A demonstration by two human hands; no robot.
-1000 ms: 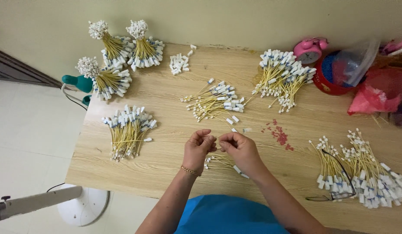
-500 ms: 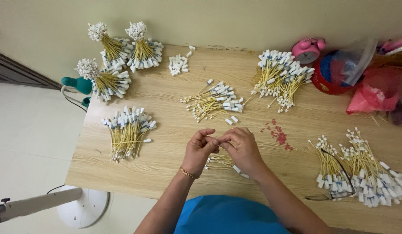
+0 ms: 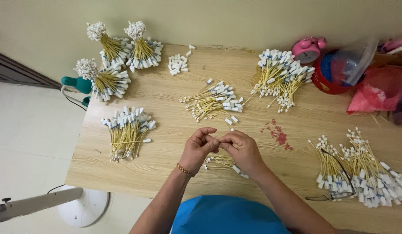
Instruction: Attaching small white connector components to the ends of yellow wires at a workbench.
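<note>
Lower centre of the frame: left hand (image 3: 196, 149) and right hand (image 3: 242, 149) meet fingertip to fingertip, fingers pinched tight; what they grip is too small to tell. Thin yellow wires (image 3: 220, 162) with white plastic ends lie beneath on the wood-grain table (image 3: 166, 130).

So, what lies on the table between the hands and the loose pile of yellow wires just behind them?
In the head view, only bare wood separates the hands from the loose wire pile.

Bare forearms, a gold bracelet (image 3: 185, 170) on the left wrist, blue clothing (image 3: 227, 216).
</note>
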